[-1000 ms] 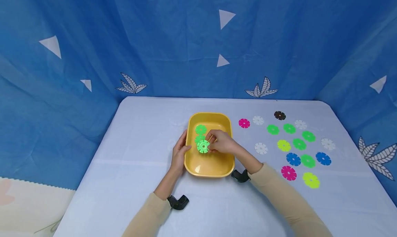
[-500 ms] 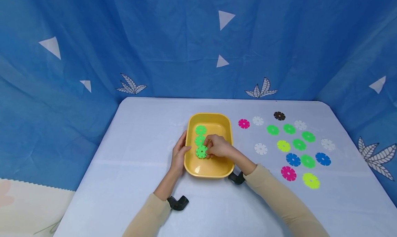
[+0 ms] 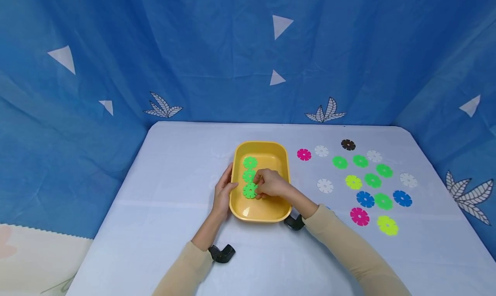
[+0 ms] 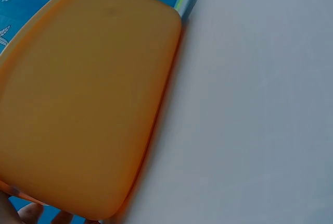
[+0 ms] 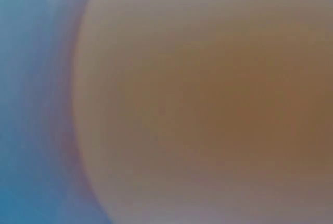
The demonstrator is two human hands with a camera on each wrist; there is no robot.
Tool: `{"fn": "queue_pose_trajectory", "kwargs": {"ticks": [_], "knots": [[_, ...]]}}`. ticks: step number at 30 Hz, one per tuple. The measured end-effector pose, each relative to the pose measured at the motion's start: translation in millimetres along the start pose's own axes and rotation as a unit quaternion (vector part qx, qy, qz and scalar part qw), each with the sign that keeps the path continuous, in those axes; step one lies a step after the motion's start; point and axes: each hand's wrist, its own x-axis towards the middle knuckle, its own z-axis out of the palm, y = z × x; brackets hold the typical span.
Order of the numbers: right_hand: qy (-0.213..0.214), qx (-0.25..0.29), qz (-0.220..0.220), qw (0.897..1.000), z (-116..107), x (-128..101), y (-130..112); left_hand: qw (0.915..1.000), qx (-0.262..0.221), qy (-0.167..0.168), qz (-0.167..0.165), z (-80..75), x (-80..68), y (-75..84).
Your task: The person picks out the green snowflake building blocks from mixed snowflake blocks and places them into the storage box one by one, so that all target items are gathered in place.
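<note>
My left hand (image 3: 222, 193) holds the left side of a yellow plastic tray (image 3: 261, 212), thumb over the rim and fingers along the outer wall. Inside it, three green notched snowflake discs form a column: a far disc (image 3: 249, 162), a middle disc (image 3: 249, 175) and a near disc (image 3: 249, 191). Reaching over the tray's right wall, my right hand (image 3: 272, 184) pinches the near disc at its right edge. The tray's outer side (image 4: 88, 104) fills much of the left wrist view, with fingertips (image 4: 31, 212) below. The right wrist view shows only the blurred tray wall (image 5: 234, 104).
Right of the tray, several loose discs lie spread on the white table (image 3: 174, 167): green (image 3: 373, 180), white (image 3: 324, 186), blue (image 3: 365, 199), pink (image 3: 359, 217), yellow (image 3: 387, 225) and brown (image 3: 348, 144). A blue curtain (image 3: 232, 50) hangs behind the table.
My right hand has lowered the near green disc into the tray and moved it toward me, below the middle disc. The left hand keeps its hold on the tray.
</note>
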Motion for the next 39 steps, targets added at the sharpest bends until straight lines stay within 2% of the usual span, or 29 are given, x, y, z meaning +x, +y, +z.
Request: {"fn": "queue_pose_trajectory", "kwargs": {"ticks": [7, 12, 18, 23, 27, 32, 36, 39], "knots": [[0.007, -0.006, 0.001, 1.000, 1.5, -1.1, 0.7, 1.0000, 0.002, -0.003, -0.001, 1.0, -0.5, -0.2], [0.016, -0.019, -0.028, 0.999, -2.4, -6.1, -0.7, 1.0000, 0.005, -0.005, -0.002, 1.5, 0.3, -0.7], [0.024, -0.002, -0.078, 0.997, -25.1, -22.0, -7.9, 1.0000, 0.004, 0.001, -0.003, 3.1, 0.4, 0.0], [0.063, 0.017, -0.078, 0.995, -50.9, -39.7, -3.6, 1.0000, 0.005, 0.004, -0.006, 3.0, 1.4, 0.1], [0.100, 0.007, -0.058, 0.993, -71.4, -51.5, 13.7, 1.0000, 0.002, 0.004, -0.007, 2.2, 1.7, 0.5], [0.139, -0.003, 0.005, 0.990, -106.4, -58.9, 49.9, 1.0000, 0.003, -0.002, -0.004, 1.3, 1.7, 1.9], [0.173, -0.017, 0.055, 0.983, -140.1, -63.2, 80.3, 1.0000, 0.001, -0.001, -0.003, 0.8, 1.4, 2.0], [0.203, -0.028, 0.075, 0.976, -162.6, -67.1, 98.2, 1.0000, 0.000, 0.002, -0.006, 0.9, 1.0, 1.4]]}}
